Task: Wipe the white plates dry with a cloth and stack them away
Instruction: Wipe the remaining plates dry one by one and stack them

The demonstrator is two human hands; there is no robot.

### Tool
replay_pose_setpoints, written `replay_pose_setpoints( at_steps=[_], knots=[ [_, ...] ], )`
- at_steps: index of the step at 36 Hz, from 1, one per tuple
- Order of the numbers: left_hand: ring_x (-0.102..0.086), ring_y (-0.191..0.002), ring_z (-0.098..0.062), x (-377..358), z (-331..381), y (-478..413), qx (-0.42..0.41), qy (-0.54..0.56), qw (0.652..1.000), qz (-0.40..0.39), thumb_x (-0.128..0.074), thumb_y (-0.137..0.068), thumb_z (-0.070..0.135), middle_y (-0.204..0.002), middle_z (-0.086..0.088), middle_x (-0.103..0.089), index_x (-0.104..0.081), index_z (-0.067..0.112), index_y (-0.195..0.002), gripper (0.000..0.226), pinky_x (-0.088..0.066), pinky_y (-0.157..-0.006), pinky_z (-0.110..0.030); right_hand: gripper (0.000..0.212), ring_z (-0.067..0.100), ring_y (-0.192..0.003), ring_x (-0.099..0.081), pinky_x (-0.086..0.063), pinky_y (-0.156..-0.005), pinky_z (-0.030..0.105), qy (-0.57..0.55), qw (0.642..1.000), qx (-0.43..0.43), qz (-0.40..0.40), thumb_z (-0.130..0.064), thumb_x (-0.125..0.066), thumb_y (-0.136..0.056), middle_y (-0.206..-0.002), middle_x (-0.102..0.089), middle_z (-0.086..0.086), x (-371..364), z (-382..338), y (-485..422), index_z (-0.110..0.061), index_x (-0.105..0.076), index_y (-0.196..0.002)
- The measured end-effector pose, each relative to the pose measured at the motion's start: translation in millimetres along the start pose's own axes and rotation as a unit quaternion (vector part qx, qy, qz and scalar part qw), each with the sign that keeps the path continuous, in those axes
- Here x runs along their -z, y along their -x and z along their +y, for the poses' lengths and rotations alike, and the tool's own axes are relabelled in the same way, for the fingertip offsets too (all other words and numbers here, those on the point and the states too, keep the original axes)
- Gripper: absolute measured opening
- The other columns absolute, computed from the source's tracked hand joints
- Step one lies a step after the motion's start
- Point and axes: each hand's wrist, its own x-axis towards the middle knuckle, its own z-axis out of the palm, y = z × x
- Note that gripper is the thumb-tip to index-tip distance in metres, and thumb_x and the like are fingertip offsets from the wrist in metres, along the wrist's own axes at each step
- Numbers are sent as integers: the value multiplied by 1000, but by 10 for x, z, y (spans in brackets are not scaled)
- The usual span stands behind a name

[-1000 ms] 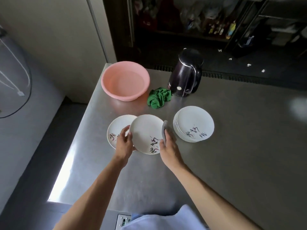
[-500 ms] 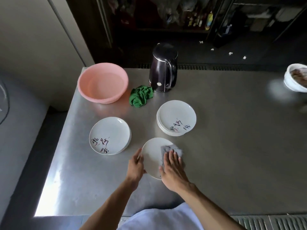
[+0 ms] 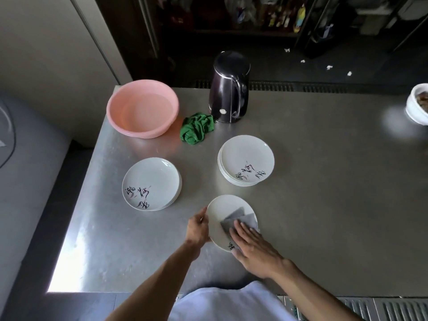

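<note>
A: What is taking up most of the view?

B: A steel table (image 3: 312, 216) is filling it. A pink basin (image 3: 142, 108) is sitting at its far left corner, and a dark kettle (image 3: 229, 89) is standing upright just to the right of that.

A: And the plates?

B: They are lying in three spots. A taller stack (image 3: 246, 158) of white plates is sitting in front of the kettle, and a lower stack (image 3: 150, 184) is lying to the left of it, in front of the basin (both are showing brushed lettering on the top plate). A single plate (image 3: 220, 212) is sitting nearest the person, between and in front of the two stacks.

A: What are the hands doing?

B: The left hand (image 3: 198, 228) is gripping that single plate by its left rim, fingers curled round the edge. The right hand (image 3: 252, 246) is lying flat, fingers straight and together, pressing down on the plate's face. I cannot tell whether the plate is resting on the table or being held just off it.

A: Anything smaller?

B: A white bowl (image 3: 419, 105) is peeking in at the right edge. A crumpled green rag (image 3: 196, 128) is lying between basin and kettle, touching the kettle's base. A folded grey cloth (image 3: 234, 218) is sitting under the right fingertips, on the plate.
</note>
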Motion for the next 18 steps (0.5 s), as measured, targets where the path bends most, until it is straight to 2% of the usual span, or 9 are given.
replay_pose_setpoints(
  at_steps=[4,7,9,11,14,16,18],
  knots=[
    [-68,-95,-15,-50,-25,37,-4,-15,1000,-8,-39,-113,25,-113,-2,-71,-63,36,-129,32,-64,-69,-39,72,28,-154,8,3,-123,40,-47,990,-132,-10,-47,-25,-105,-164,15,17,69,-85,-289,-9,4,-158],
    [-71,-99,-20,-79,-47,58,3,-15,1000,-16,-39,-113,25,-116,-4,-71,-61,34,-135,33,-65,-75,-44,74,32,-154,3,-1,-123,42,-82,980,-180,10,-48,-28,-104,-164,9,21,113,-206,-492,-6,-1,-158],
    [-72,-100,-24,-78,-46,58,14,-7,1000,-13,-39,-113,22,-116,-7,-73,-62,33,-136,34,-64,-79,-50,72,33,-154,5,3,-122,42,-64,988,-142,17,-45,-29,-104,-165,10,20,110,-257,-519,-7,0,-158],
    [-72,-99,-25,-59,-23,43,18,-14,1000,-6,-37,-113,19,-114,-8,-73,-64,28,-136,36,-63,-81,-52,69,29,-154,8,11,-121,37,-42,997,-61,20,-43,-28,-105,-165,13,14,101,-255,-450,-10,0,-159],
    [-67,-114,-33,-5,4,6,30,-28,999,14,-31,-112,11,-126,-11,-69,-62,25,-140,45,-62,-84,-58,64,20,-154,7,13,-120,32,-13,998,61,23,-47,-22,-105,-167,7,1,68,-190,-244,-18,-8,-160],
    [-63,-119,-36,36,4,-5,36,-26,999,18,-29,-112,12,-130,-12,-65,-61,25,-142,46,-61,-84,-60,63,15,-154,7,10,-123,34,-1,995,101,21,-51,-20,-104,-167,4,-5,45,-131,-100,-23,-12,-160],
    [-65,-115,-36,60,-3,3,31,-25,999,11,-30,-113,14,-128,-11,-65,-61,26,-140,43,-60,-84,-62,63,15,-154,6,10,-123,40,7,995,104,9,-50,-20,-104,-166,5,-5,25,-49,-11,-23,-14,-160]
  ],
)
